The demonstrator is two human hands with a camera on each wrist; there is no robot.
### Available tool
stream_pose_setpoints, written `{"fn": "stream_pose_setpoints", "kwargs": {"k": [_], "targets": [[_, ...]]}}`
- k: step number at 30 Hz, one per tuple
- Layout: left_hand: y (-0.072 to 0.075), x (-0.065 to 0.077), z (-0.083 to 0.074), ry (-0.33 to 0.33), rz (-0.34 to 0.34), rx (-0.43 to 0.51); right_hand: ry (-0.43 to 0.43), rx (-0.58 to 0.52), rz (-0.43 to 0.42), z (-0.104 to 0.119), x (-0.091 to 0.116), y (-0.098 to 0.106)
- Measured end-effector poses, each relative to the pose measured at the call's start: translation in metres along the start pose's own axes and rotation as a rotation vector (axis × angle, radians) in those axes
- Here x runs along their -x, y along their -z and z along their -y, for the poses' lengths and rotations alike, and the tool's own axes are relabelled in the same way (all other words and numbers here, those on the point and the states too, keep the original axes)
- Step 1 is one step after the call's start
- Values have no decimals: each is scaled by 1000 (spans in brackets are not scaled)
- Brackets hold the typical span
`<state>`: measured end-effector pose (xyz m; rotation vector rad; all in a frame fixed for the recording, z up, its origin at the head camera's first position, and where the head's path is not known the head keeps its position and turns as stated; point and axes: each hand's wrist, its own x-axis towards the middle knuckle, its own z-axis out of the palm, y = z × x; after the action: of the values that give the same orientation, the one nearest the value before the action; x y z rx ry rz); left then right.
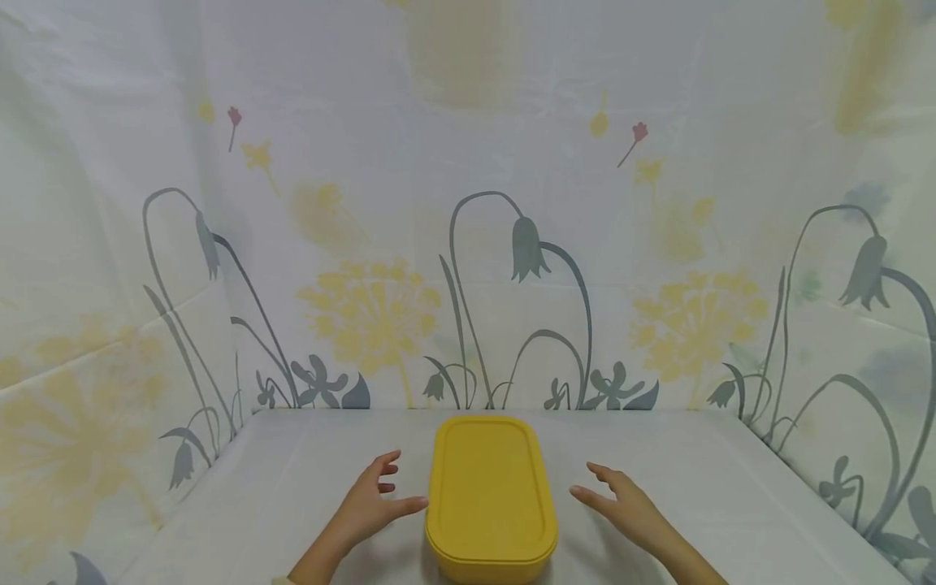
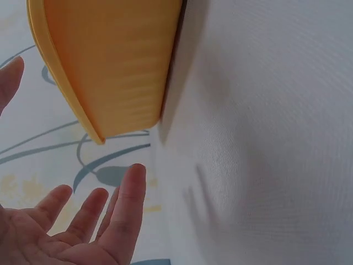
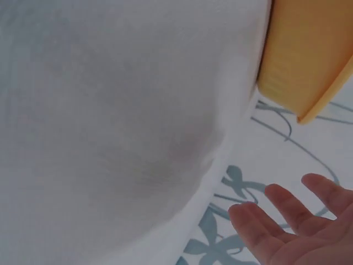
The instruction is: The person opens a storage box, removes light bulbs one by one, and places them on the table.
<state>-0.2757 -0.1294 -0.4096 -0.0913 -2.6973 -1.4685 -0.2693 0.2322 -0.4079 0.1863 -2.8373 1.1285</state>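
A yellow lidded box [image 1: 491,487] with rounded corners stands on the white table, its lid on top. To its left is my left hand [image 1: 373,501], fingers spread and relaxed, the thumb tip right at the lid's edge. My right hand [image 1: 621,504] hovers on the other side, a gap between it and the box, with nothing in its fingers. The left wrist view shows the side wall of the box [image 2: 110,66] beyond the loosely extended fingers [image 2: 124,215]. In the right wrist view the box [image 3: 303,55] appears at the upper right, apart from the hand [image 3: 309,226].
The table [image 1: 307,455] has a white cover and ends at a hanging cloth [image 1: 504,325] printed with grey and yellow flowers. That cloth also closes off the left and right sides. Hand shadows fall on the table.
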Motion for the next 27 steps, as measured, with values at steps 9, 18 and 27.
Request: {"fn": "stream_pose_setpoints", "kwargs": {"k": [9, 18, 27], "targets": [[-6, 0, -3, -32, 65, 134, 6, -36, 7, 10, -5, -10], [-14, -1, -7, -44, 169, 313, 12, -91, 24, 21, -12, -22], [-17, -3, -8, -4, 209, 319, 18, -144, 78, 27, -15, -29]]}}
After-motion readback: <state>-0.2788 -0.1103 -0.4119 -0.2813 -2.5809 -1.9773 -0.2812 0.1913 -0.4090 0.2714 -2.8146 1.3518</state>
